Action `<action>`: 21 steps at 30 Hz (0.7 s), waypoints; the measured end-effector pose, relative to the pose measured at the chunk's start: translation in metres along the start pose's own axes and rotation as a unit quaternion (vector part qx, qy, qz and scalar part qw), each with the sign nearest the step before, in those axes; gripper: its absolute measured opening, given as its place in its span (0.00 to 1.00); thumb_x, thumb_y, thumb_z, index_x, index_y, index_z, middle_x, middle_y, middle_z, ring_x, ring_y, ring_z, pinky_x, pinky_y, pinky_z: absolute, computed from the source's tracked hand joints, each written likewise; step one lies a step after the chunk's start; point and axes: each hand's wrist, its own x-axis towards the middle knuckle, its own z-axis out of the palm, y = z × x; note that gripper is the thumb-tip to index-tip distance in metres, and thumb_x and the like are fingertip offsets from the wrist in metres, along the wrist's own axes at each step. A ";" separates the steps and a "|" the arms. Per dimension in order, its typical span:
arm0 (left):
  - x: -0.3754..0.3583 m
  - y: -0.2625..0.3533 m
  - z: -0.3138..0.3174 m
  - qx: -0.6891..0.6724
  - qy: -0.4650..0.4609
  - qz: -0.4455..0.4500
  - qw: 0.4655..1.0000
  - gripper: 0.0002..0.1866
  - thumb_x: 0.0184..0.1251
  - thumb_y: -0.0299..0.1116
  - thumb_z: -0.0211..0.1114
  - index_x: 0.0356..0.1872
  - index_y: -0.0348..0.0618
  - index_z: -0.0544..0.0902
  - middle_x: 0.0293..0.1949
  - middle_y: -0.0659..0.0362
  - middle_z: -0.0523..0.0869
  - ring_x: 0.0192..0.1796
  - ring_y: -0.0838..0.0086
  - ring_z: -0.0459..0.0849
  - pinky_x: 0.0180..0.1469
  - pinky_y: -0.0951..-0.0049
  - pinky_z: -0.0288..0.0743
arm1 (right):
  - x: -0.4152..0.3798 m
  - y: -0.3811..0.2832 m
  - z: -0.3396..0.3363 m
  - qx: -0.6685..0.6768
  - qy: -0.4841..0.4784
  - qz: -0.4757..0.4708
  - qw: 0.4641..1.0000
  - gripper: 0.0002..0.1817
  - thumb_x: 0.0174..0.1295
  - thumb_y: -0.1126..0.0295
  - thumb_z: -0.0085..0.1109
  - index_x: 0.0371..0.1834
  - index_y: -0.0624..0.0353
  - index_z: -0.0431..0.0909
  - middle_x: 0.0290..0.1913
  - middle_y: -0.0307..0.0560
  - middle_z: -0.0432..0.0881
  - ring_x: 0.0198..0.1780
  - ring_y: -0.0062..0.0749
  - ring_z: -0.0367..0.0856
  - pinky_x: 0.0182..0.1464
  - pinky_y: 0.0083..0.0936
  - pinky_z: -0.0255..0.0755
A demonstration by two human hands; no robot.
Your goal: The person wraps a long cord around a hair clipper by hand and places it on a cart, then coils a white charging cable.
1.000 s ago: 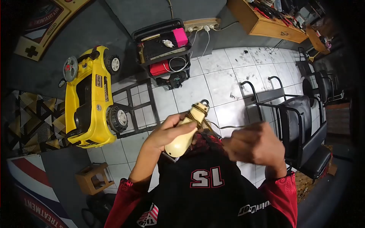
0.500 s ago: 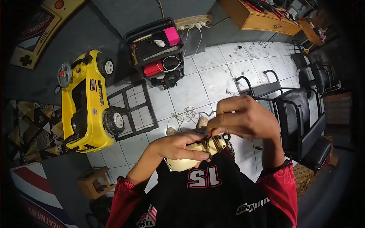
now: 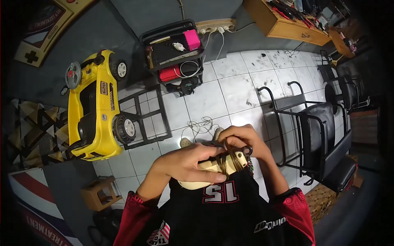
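Observation:
A cream-coloured handheld device [image 3: 196, 180] lies across the front of my body, with a dark cord [image 3: 228, 163] wound around its narrower end. My left hand [image 3: 184, 162] is wrapped round its body, thumb along the near side. At the far side of the wound end is my right hand [image 3: 245, 137], its fingers bent and pressed together on the cord. A black loop [image 3: 247, 150] sticks out at the device's tip beside my right fingers. More thin cord [image 3: 200, 126] lies in loose loops on the floor beyond my hands.
A yellow toy car [image 3: 96, 106] stands at the left, beside a black metal frame [image 3: 164, 115]. Behind is a black cart [image 3: 172, 51] holding a pink box [image 3: 191, 39]. Black chairs [image 3: 318, 127] stand at the right, a wooden drawer unit [image 3: 295, 30] at the upper right.
My right hand has come down and in from above the device, to the cord at its end. The left hand keeps its hold. The whole view has shifted slightly.

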 end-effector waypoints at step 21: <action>-0.002 0.016 -0.001 0.105 0.045 -0.046 0.992 0.20 0.61 0.41 0.71 0.46 0.36 0.79 0.27 0.57 0.83 0.28 0.76 0.80 0.33 0.74 0.73 | -0.016 0.020 0.012 -0.070 0.069 0.020 0.995 0.08 0.63 0.70 0.55 0.38 0.64 0.80 0.27 0.48 0.81 0.29 0.33 0.80 0.35 0.26 0.73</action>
